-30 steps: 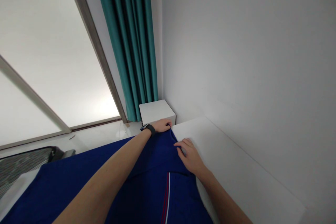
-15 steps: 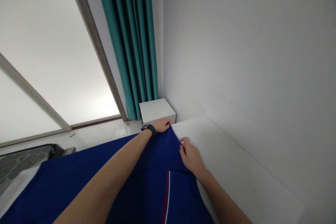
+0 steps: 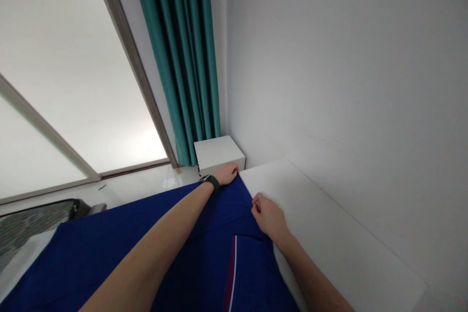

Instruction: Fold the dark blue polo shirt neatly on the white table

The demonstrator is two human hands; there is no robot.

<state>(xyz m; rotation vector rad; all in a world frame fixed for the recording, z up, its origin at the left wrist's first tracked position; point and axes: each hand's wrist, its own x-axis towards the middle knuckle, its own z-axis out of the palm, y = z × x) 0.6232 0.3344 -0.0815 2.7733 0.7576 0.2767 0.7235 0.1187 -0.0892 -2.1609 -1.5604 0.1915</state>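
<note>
A dark blue garment [image 3: 109,248] lies spread over a white surface, with a red and white stripe [image 3: 233,268] running along a part near me. My left hand [image 3: 226,173], with a black watch [image 3: 208,181] on its wrist, is closed on the garment's far corner. Lower down and to the right, my right hand [image 3: 268,214] pinches the garment's right edge between thumb and fingers. The stretch of edge between the two hands runs nearly straight. Both forearms cover part of the cloth.
The white surface [image 3: 329,234] extends right to the grey-white wall [image 3: 347,83]. A white box-like cabinet [image 3: 215,152] stands in the corner below a teal curtain [image 3: 183,58]. Frosted sliding panels [image 3: 73,58] are on the left, and a dark-edged grey item [image 3: 36,222] sits lower left.
My right hand's fingers have closed together on the garment's edge. My left hand stays at the far corner, shifted only slightly.
</note>
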